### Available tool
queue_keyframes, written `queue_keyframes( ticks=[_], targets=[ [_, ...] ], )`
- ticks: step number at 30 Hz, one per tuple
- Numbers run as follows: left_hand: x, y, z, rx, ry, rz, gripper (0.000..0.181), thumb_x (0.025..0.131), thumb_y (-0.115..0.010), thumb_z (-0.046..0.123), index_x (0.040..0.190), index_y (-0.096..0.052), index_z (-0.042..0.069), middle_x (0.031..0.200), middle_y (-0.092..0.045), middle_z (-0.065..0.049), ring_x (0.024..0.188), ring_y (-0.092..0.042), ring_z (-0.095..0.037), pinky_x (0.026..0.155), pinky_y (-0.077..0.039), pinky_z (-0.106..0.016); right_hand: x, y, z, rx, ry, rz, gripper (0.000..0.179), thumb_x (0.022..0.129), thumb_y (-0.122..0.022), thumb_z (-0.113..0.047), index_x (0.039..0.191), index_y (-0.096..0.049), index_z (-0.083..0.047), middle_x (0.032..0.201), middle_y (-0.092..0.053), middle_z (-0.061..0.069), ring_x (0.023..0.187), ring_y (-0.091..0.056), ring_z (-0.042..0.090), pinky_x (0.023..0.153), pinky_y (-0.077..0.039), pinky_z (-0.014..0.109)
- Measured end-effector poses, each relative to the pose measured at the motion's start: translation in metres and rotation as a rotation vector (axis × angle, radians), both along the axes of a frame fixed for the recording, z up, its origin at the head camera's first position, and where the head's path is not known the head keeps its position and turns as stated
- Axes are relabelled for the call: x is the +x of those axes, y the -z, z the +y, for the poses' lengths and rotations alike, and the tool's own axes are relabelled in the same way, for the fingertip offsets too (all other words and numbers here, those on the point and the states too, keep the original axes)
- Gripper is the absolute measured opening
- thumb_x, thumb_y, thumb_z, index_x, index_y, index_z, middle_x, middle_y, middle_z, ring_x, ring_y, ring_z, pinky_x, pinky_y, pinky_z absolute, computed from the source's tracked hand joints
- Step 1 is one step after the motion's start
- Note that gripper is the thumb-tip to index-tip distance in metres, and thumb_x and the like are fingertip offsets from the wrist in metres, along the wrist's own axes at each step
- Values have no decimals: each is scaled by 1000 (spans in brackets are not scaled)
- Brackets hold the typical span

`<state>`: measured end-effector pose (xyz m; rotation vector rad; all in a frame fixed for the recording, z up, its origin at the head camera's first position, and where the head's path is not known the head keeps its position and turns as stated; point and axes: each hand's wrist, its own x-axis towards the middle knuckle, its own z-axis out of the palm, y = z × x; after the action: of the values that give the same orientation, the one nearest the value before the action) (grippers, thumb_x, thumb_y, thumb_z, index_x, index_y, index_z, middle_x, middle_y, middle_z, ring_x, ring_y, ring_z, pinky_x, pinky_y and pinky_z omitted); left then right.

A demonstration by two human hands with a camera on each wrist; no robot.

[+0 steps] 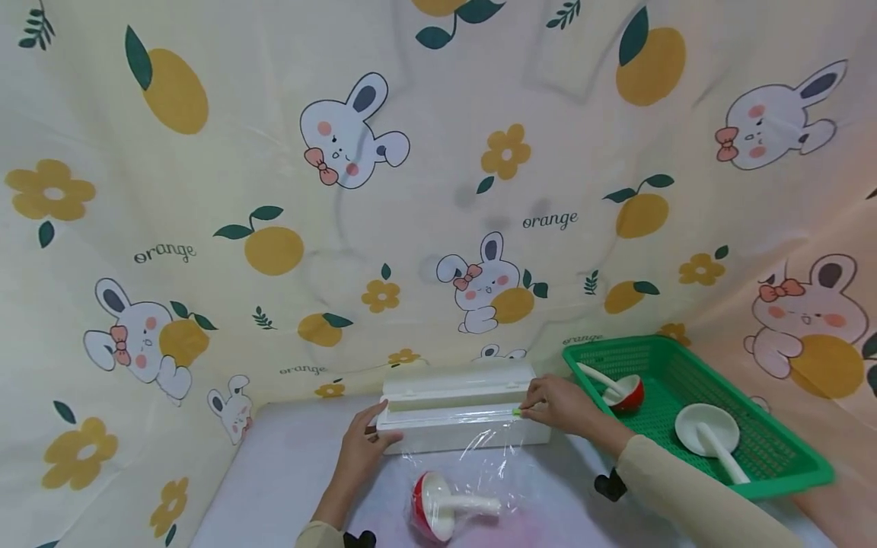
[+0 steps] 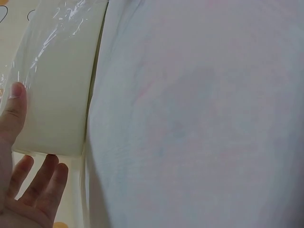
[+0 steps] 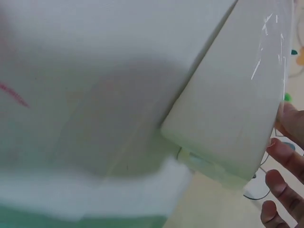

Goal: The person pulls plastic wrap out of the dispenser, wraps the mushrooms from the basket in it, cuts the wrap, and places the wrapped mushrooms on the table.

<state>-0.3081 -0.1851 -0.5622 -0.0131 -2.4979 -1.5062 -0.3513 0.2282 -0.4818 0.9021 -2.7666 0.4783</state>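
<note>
A white cling film dispenser box [image 1: 445, 439] lies across the back of the table with its lid [image 1: 459, 377] raised. My left hand [image 1: 359, 450] grips its left end; in the left wrist view the thumb [image 2: 16, 102] lies on the front face, fingertips at the end. At the other end, my right hand [image 1: 563, 405] pinches a small green slider [image 1: 517, 412] on the top front edge. Clear cling film [image 1: 499, 449] hangs from that edge down over the front. Under the film, a red and white ladle [image 1: 473, 504] lies on its side, its handle to the right.
To the right stands a green plastic basket [image 1: 760, 426] holding a red-backed ladle [image 1: 625, 393] and a white-bowled ladle [image 1: 707, 430]. A patterned cloth [image 1: 411, 228] with rabbits and oranges hangs behind. The table [image 1: 274, 472] has a pale cover.
</note>
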Motion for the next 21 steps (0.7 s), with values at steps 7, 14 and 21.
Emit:
queue_keyframes(
  ticks=[7, 14, 21],
  targets=[
    [-2, 2, -4, 10, 11, -5, 72, 88, -90, 24, 153, -60, 19, 154, -55, -15, 119, -67, -31, 101, -59, -47, 3, -4, 9, 12, -31, 34, 9, 92, -87, -27, 99, -88, -20, 92, -63, -13, 83, -54, 7, 70, -51, 27],
    [0, -2, -1, 4, 14, 11, 71, 89, -90, 23, 153, -60, 17, 153, -55, -16, 119, -67, -32, 101, -59, -47, 4, -4, 28, 33, 37, 13, 11, 89, -90, -28, 98, -88, -21, 92, -62, -13, 82, -54, 9, 68, -50, 26],
    [1, -2, -2, 8, 2, -22, 72, 89, -89, 22, 154, -59, 21, 156, -53, -14, 123, -66, -34, 103, -58, -47, 6, -1, 33, 116, 42, 122, 15, 88, -91, -31, 98, -89, -20, 90, -63, -14, 81, -54, 6, 63, -48, 22]
  ],
)
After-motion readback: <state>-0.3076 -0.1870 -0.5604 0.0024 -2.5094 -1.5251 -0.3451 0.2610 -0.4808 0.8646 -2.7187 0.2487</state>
